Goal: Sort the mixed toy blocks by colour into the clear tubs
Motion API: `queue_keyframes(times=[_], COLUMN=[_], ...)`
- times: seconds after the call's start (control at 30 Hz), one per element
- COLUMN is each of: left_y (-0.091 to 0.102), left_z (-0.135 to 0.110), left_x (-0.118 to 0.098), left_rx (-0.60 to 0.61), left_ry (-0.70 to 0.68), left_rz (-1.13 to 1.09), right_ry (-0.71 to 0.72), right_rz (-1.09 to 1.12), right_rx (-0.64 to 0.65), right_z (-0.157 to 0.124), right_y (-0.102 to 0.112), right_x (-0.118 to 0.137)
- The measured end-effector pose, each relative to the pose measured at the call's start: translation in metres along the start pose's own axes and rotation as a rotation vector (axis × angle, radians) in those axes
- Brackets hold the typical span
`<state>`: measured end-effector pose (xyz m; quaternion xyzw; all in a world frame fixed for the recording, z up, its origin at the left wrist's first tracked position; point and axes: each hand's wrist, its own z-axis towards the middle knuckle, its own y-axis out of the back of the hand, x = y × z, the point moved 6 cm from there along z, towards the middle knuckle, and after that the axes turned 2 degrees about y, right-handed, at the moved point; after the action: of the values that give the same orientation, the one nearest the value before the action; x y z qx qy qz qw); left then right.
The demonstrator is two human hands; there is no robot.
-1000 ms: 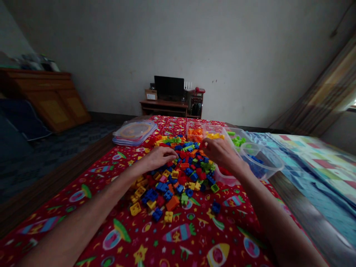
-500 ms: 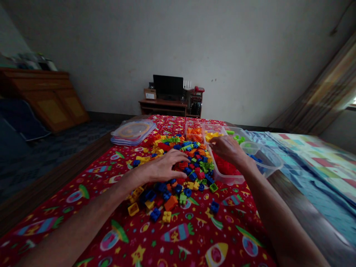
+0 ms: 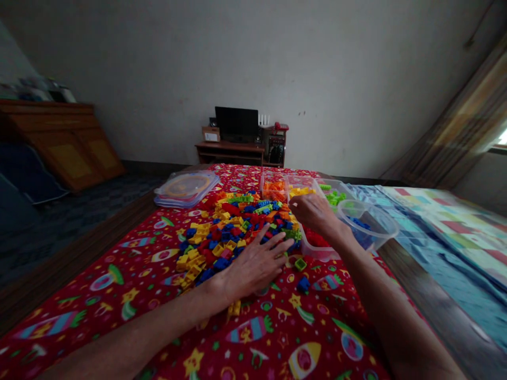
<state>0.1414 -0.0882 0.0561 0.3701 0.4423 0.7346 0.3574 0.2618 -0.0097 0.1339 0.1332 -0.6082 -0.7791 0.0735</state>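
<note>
A heap of mixed toy building blocks point(image 3: 216, 232) in red, blue, yellow, green and orange lies on a red patterned cloth point(image 3: 166, 316). My left hand point(image 3: 257, 264) rests palm down on the heap's near right part, fingers spread. It hides the blocks under it. My right hand point(image 3: 315, 214) is over the left side of the clear box of red blocks point(image 3: 317, 254), fingers curled together. Whatever they may hold is hidden. Behind it are boxes of orange blocks point(image 3: 274, 191) and yellow blocks point(image 3: 299, 191).
Green blocks point(image 3: 336, 197) fill part of another box, and a round tub point(image 3: 390, 232) holds blue ones. Stacked lids point(image 3: 186, 189) lie at the far left. A lone blue block point(image 3: 303, 284) and a green one point(image 3: 300, 264) sit near the front right. A bed is at right.
My left hand has slid right and nearer over the heap, its fingers spreading out and uncovering blocks on the left. My right hand has shifted slightly left. The camera view has turned slightly.
</note>
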Motion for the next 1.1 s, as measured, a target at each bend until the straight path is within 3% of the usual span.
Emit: queue_keyframes(times=[0.23, 0.33, 0.4, 0.5, 0.57, 0.7, 0.8, 0.9, 1.1], left_y=[0.027, 0.038, 0.042, 0.041, 0.038, 0.026, 0.018, 0.014, 0.008], left_z=[-0.002, -0.017, -0.035, -0.080, -0.113, -0.147, -0.133, -0.099, -0.031], left_x=[0.065, 0.093, 0.100, 0.088, 0.067, 0.021, 0.015, 0.028, 0.066], left_rx=[-0.108, -0.158, -0.128, -0.032, 0.018, 0.098, 0.086, 0.030, -0.043], left_ry=[0.214, 0.310, 0.339, 0.378, 0.391, 0.231, 0.095, 0.007, 0.049], left_rz=[-0.140, -0.291, -0.310, -0.213, -0.153, -0.072, -0.024, -0.009, -0.017], right_ry=[0.037, 0.045, 0.048, 0.058, 0.060, 0.067, 0.085, 0.092, 0.112], right_rz=[0.016, 0.029, 0.049, 0.068, 0.062, 0.029, 0.016, 0.000, -0.012], right_rx=[0.003, 0.001, -0.008, -0.009, -0.001, -0.001, 0.024, 0.045, 0.048], right_z=[0.000, -0.001, -0.002, -0.004, -0.004, -0.001, 0.000, -0.001, -0.001], right_y=[0.003, 0.004, 0.007, 0.011, 0.011, 0.005, 0.000, 0.000, -0.003], right_x=[0.012, 0.016, 0.017, 0.017, 0.017, 0.018, 0.022, 0.026, 0.030])
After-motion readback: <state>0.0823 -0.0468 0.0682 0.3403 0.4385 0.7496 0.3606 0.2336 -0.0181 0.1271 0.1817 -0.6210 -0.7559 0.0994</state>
